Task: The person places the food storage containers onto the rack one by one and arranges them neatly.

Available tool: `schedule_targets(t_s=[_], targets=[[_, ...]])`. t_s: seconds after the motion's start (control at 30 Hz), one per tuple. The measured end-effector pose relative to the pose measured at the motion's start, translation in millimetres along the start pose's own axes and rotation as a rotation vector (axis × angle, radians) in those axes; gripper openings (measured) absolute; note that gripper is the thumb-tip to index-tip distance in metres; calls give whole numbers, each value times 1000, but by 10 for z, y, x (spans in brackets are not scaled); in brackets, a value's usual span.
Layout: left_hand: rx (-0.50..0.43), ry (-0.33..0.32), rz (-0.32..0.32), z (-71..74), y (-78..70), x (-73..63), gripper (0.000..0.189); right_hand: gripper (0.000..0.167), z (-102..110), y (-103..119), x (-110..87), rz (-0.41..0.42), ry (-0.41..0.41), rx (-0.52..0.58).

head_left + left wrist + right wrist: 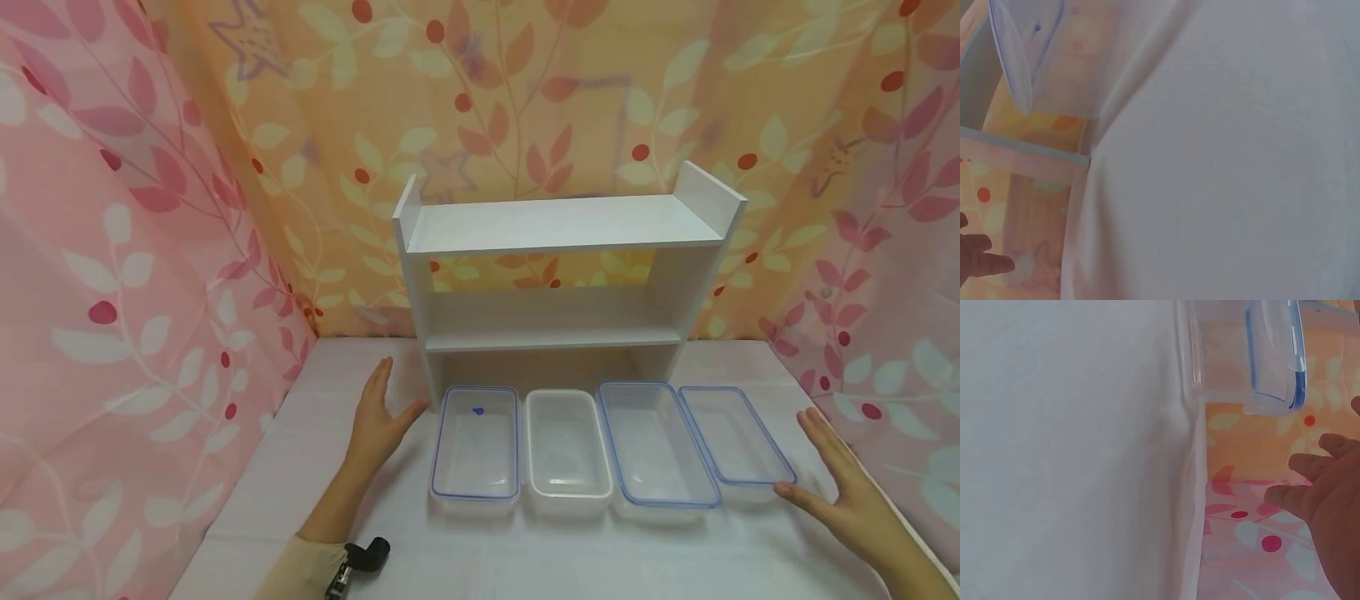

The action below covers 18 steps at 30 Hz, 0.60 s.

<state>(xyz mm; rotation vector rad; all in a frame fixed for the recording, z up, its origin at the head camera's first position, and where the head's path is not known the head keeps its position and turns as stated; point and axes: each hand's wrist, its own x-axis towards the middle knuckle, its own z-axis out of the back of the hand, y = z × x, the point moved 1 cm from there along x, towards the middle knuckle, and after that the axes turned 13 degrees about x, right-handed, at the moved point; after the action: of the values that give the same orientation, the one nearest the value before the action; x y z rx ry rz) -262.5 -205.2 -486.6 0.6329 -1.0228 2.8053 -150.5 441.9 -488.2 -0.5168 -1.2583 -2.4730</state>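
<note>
Side by side in the head view stand several clear plastic food containers. The leftmost container (476,446) has a blue-edged rim and a small blue mark. Next to it is a container with a white rim (568,446), then a larger blue-rimmed container (660,446) and another blue-rimmed container (738,437) at the right end. My left hand (377,429) is held with fingers extended, left of the row. To the right of the row, my right hand (847,487) has its fingers spread, thumb close to the rightmost container's corner. Neither hand holds anything.
A white shelf unit (551,340) with raised ends stands behind the containers. White cloth (525,558) covers the table. Patterned curtains (337,167) enclose the back and sides. A black wrist mount (367,554) sits at my left sleeve.
</note>
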Motion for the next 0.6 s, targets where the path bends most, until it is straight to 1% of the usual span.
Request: schedule_targets(t_s=[0.1,0.3,0.47,0.6], targets=[[-39,7,12,-52,4,17,98,107,5,5,-4,-1,11,7],[-135,28,45,-134,-17,45,96,103,-5,-42,-40,-27,56,75],[-227,48,81,-204,-40,63,93,101,-42,-77,-67,-56,66,87],[-261,80,95,-251,-39,81,94,102,-66,-93,-65,-58,75,91]])
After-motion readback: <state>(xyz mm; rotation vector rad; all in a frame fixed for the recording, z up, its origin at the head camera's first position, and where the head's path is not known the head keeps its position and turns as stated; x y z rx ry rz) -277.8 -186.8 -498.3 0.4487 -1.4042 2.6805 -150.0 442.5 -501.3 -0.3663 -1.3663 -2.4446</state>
